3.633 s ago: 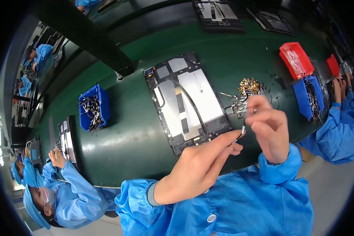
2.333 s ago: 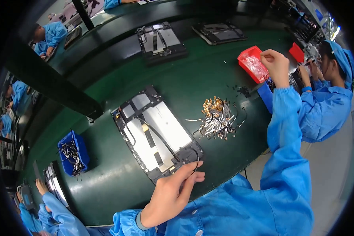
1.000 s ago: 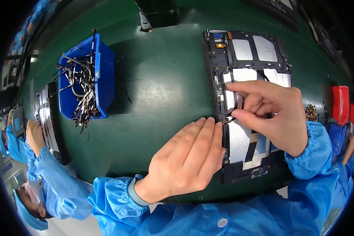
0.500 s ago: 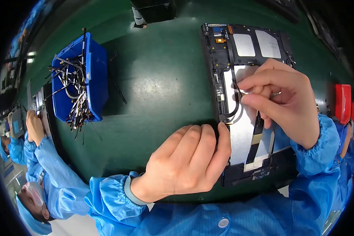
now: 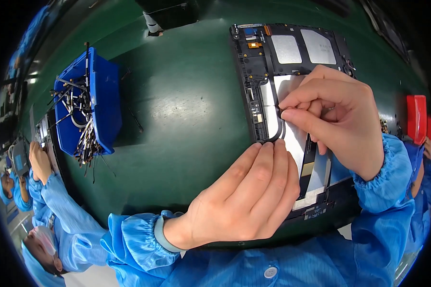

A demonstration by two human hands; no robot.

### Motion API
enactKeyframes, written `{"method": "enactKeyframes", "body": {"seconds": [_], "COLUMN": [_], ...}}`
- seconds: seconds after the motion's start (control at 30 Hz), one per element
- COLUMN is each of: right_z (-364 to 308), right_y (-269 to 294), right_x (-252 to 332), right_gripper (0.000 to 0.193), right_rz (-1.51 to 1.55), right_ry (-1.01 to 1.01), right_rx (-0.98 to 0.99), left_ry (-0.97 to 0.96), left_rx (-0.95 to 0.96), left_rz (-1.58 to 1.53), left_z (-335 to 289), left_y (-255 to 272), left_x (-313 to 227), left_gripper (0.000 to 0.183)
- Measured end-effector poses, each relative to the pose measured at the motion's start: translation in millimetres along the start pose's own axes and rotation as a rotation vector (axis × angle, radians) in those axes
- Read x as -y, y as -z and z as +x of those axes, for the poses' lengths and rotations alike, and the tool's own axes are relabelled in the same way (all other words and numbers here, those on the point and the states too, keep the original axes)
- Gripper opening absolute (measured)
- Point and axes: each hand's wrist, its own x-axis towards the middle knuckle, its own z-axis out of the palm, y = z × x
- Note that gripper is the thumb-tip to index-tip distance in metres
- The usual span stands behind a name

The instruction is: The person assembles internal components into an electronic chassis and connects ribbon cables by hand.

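Note:
An opened flat electronic device (image 5: 287, 49), with a black frame and silver metal plates, lies in front of me at the right. A thin black cable (image 5: 271, 86) runs down its left part and curves near the middle of its left side. Between thumb and forefinger, my right hand (image 5: 342, 115) pinches this cable above the silver plate; its other fingers are curled. The fingertips of my left hand (image 5: 244, 196), held close together, press on the cable's lower bend beside the frame. My hands cover part of the device's lower half.
At the left stands a blue bin (image 5: 107, 100) heaped with loose cables (image 5: 84, 138). One loose dark cable (image 5: 137, 120) lies beside it on the green table (image 5: 187, 86). A red box (image 5: 416, 117) is at the far right. Co-workers in blue sit on both sides.
My left fingertips have shifted from the frame's edge onto the cable's bend. The cable's lower loop now lies closer along the frame. My right hand keeps its pinch. The whole view has shifted slightly.

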Motion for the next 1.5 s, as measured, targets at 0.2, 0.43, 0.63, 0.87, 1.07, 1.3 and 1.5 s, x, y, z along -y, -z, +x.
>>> {"method": "enactKeyframes", "body": {"seconds": [0.2, 0.43, 0.63, 0.87, 1.07, 1.3, 1.5], "right_z": [5.5, 16.1, 16.3, -83.3, -95.6, -115.4, -111.8], "right_y": [-3.3, -4.7, 0.1, 37.4, 38.7, 135.0, 348.9], "right_x": [1.4, -6.9, 10.2, -6.3, -17.7, 25.0, -19.2], "right_gripper": [0.014, 0.015, 0.045, 0.072, 0.064, 0.068, 0.063], "right_rz": [0.034, -0.216, -0.142, -0.812, -0.319, 0.036, 0.128], "right_ry": [-0.050, 0.162, -0.010, -0.121, 0.087, 0.446, 0.194], "right_rx": [-0.042, -0.094, -0.186, -0.238, -0.112, -0.384, -0.459], "left_ry": [-0.031, -0.034, -0.052, 0.543, 0.742, 0.441, 0.316], "left_rx": [-0.019, -0.026, -0.007, 0.283, 0.008, -0.265, -0.101], "left_rz": [0.033, 0.043, 0.038, -0.425, -0.948, -1.096, -0.683], "left_z": [1.2, 1.3, 4.1, -32.4, -19.6, 61.8, 156.6], "left_y": [-4.4, -6.1, 0.0, 30.0, 15.5, 46.1, -9.0], "left_x": [5.1, 4.7, 4.5, -13.2, -37.8, -46.4, -3.0], "left_gripper": [0.026, 0.028, 0.028, 0.072, 0.071, 0.063, 0.033]}}
